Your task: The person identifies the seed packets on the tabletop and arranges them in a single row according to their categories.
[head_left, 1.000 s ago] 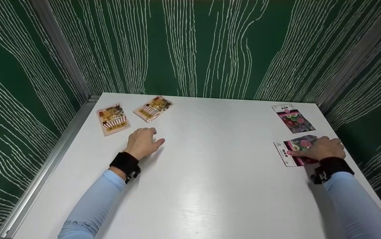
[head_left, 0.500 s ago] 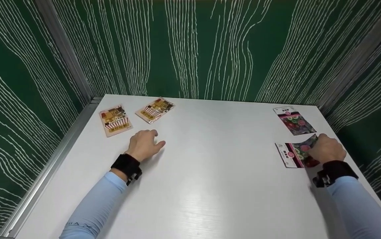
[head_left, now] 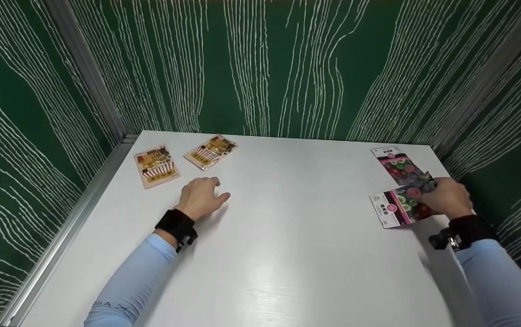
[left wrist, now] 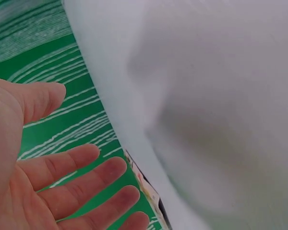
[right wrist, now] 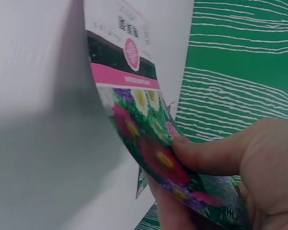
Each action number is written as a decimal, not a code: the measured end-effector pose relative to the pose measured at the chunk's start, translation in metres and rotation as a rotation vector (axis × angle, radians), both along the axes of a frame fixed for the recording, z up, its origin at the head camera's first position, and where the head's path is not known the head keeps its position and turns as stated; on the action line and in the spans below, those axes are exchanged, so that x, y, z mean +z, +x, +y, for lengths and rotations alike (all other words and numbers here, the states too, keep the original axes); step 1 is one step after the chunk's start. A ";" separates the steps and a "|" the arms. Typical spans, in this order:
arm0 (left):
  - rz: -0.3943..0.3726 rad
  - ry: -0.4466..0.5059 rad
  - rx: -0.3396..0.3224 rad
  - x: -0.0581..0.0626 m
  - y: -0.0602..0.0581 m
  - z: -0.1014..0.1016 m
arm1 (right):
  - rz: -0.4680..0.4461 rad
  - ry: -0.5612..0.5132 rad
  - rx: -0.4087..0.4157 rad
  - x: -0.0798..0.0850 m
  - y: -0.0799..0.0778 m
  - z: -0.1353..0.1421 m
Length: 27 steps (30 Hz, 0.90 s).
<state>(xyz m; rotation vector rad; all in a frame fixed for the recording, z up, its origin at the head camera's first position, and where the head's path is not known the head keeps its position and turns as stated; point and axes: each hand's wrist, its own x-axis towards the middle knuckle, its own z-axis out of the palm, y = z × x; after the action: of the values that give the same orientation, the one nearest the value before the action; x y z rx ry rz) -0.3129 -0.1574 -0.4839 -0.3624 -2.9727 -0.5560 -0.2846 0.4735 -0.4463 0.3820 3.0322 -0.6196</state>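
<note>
**My right hand (head_left: 447, 197) pinches a flower packet (head_left: 391, 208); my left hand (head_left: 200, 197) is loosely spread**

From my head, I have the flower packet by its right-hand, flower-picture end, at the right side of the white table (head_left: 278, 236). Its white label end points left. In this view its far corner overlaps the near end of a second flower packet (head_left: 395, 163), lying farther back; whether the two touch, I can't tell. Over on the left, my left hand has its back towards me and its thumb away from the fingers. Just beyond it lie the outer striped packet (head_left: 156, 165), near the table's left edge, and the inner striped packet (head_left: 211, 152), close to the back edge, the two apart. Green panels (head_left: 283, 68) with wavy white lines stand around the table. I wear light blue sleeves (head_left: 135, 277) and black wristbands (head_left: 175, 224).

From my left wrist, I see my palm, with the fingers slightly parted and the thumb well clear of them. Just past the fingertips shows a narrow strip of a printed packet; which one, I can't tell.

From my right wrist, my thumb presses on the flower picture and my fingers go behind the packet, which bows in a curve. A pink band crosses it below a round pink badge.
</note>
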 end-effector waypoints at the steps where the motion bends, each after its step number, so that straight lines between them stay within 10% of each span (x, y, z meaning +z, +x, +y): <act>1: 0.000 0.000 -0.001 0.001 0.000 0.001 | 0.002 -0.004 0.011 0.002 -0.001 -0.001; 27: 0.005 0.014 -0.044 0.007 0.000 0.019 | 0.195 -0.075 0.149 0.030 -0.005 -0.049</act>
<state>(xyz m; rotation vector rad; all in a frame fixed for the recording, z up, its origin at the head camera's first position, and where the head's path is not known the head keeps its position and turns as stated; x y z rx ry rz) -0.3124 -0.1382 -0.4769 -0.4282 -2.9616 -0.5790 -0.2899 0.4245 -0.4164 0.0973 3.1679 -0.8005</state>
